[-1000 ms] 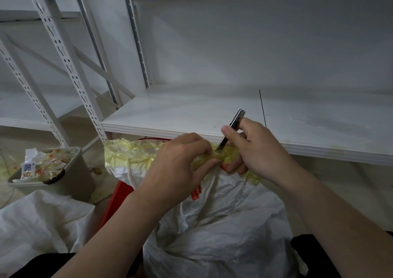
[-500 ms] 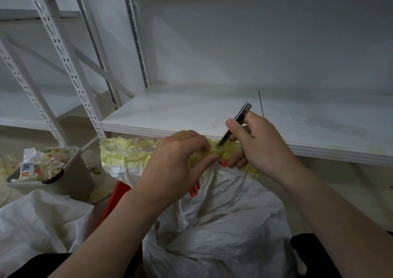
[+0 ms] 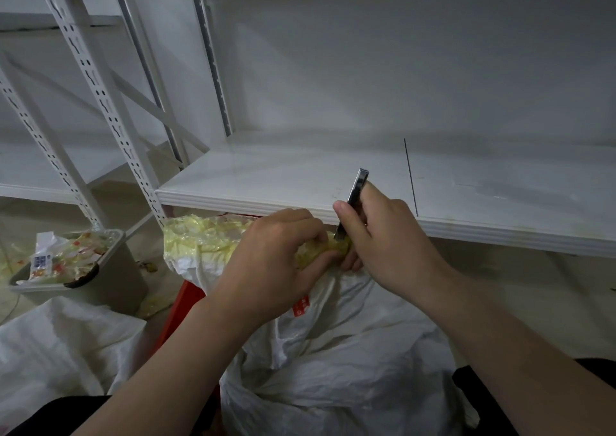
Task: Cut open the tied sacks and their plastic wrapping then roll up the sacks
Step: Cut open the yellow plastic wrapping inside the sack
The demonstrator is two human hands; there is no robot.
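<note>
Pinching the bunched neck of yellowish crinkled plastic wrapping (image 3: 213, 240), the left hand (image 3: 270, 262) steadies the white woven sack (image 3: 333, 352) below the white metal shelf (image 3: 300, 182). The right hand (image 3: 383, 235) is closed round a slim metal utility knife (image 3: 356, 192), blade down at the knot. The material looks soft and slippery; best gripped tight beside the cut.

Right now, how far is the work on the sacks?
Done: a white sack lies loose at left, and a bin holds plastic scraps. In hand: the left hand pinches the yellow wrapping on the tied sack; the right hand cuts it with a knife. Left: rolling up.
</note>
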